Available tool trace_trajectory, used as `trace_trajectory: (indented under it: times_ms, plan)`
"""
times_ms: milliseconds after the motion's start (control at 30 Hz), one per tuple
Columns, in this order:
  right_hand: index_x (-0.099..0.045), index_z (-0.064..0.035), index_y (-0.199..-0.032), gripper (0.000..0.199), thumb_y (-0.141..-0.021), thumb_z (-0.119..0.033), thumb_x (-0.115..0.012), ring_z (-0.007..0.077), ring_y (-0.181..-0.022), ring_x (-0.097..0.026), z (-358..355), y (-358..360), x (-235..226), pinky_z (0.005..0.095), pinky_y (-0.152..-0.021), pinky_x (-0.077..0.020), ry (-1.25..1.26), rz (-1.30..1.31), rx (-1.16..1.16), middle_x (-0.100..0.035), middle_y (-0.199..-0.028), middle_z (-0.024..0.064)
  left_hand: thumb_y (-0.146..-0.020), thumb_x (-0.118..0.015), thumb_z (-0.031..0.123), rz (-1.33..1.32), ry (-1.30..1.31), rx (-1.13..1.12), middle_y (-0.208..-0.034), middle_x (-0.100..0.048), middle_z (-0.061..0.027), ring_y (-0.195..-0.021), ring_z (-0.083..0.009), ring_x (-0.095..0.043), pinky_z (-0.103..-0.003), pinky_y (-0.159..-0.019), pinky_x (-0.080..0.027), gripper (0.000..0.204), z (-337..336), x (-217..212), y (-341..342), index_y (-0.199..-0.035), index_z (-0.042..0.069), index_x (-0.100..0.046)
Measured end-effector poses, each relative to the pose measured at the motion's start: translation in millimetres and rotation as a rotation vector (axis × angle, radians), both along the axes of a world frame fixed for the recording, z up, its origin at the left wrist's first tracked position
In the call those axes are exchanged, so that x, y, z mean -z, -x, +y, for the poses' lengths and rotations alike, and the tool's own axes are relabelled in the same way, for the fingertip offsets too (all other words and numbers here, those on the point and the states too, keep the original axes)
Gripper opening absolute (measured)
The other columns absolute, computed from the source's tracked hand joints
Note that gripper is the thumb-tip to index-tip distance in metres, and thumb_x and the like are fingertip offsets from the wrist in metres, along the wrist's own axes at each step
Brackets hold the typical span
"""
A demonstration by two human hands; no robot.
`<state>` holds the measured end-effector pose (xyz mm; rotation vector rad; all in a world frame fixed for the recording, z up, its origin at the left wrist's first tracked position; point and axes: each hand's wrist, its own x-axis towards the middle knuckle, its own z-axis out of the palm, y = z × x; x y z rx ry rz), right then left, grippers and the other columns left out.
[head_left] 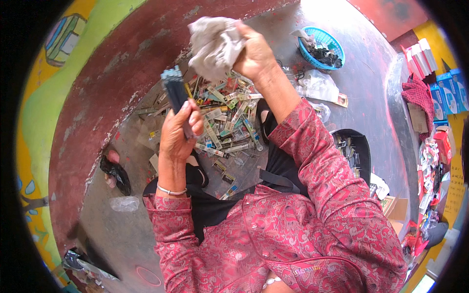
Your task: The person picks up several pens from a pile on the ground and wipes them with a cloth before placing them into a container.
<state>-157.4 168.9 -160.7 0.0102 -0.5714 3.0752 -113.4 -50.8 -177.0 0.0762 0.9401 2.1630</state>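
**dustyfingers:** Up over the pile of small flat parts [227, 119] on the grey floor [361, 93], the left hand [178, 134] is closed around a dark slim bar-shaped piece [175, 93]. It's held near its lower end and stands nearly upright, so the top half pokes out free. The right hand [254, 53] is clenched on a crumpled grey rag [214, 44], raised just above and to the right of the bar. Rag and bar look close but not touching, far as I can tell.

**benchrat:** Looks like a wipe-down to me. If so, I'd keep that low grip so the whole exposed length stays open to the cloth, then bring the rag down over the top end and pull along the bar rather than scrubbing across it. A loose wad snags on that lighter end cap, so I'd fold it flatter first.

**dustyfingers:** Fair. Also a blue basket [322, 46] with dark bits sits well off to the upper right, and a black tray [354, 149] sits beside the right sleeve [312, 156].

**benchrat:** Then nothing crowds the hands. Only the pile sits right below, so a firm hold matters.
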Motion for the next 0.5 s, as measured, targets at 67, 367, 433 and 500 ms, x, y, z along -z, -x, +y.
trace_trajectory:
  times_ms: [67,367,433,500]
  plan:
    - [-0.048,0.0029,-0.111,0.043,-0.092,-0.033,-0.034,0.0298,-0.099,-0.054,13.2,0.1,-8.1,0.0453,-0.09,-0.0407,0.074,0.089,-0.005,-0.057,-0.106,0.0163,-0.09,-0.047,0.02,0.047,0.021,-0.041,-0.068,-0.046,-0.0021,-0.053,-0.0094,-0.044,-0.019,-0.045,-0.036,0.016,-5.6,-2.1,4.3,-0.091,0.004,-0.047]
    - [-0.047,0.0031,-0.113,0.042,-0.092,-0.029,-0.032,0.0299,-0.1,-0.053,2.1,-20.0,-33.9,0.0456,-0.091,-0.0401,0.068,0.117,-0.011,-0.055,-0.108,0.0167,-0.09,-0.046,0.019,0.144,-0.015,0.024,-0.062,-0.047,-0.0006,-0.045,-0.0072,-0.04,-0.019,-0.041,-0.031,0.016,3.8,-11.2,4.5,-0.094,0.004,-0.049]
    - [-0.049,0.0019,-0.11,0.037,-0.09,-0.028,-0.04,0.0232,-0.09,-0.057,-11.4,-20.9,-26.6,0.0387,-0.086,-0.0443,-0.136,0.077,-0.04,-0.058,-0.102,0.0127,-0.09,-0.046,0.019,0.188,0.08,0.045,-0.059,-0.044,0.001,-0.044,-0.0057,-0.037,-0.018,-0.04,-0.028,0.016,12.2,-11.3,3.8,-0.091,0.004,-0.049]
    - [-0.05,0.0008,-0.11,0.036,-0.088,-0.027,-0.048,0.0161,-0.082,-0.058,-33.0,-22.4,-11.7,0.0319,-0.077,-0.0468,-0.68,0.062,-0.121,-0.059,-0.098,0.0087,-0.089,-0.048,0.021,0.212,0.214,0.097,-0.06,-0.045,0.0012,-0.044,-0.0057,-0.036,-0.019,-0.039,-0.027,0.017,13.3,-0.5,3.5,-0.087,0.004,-0.051]
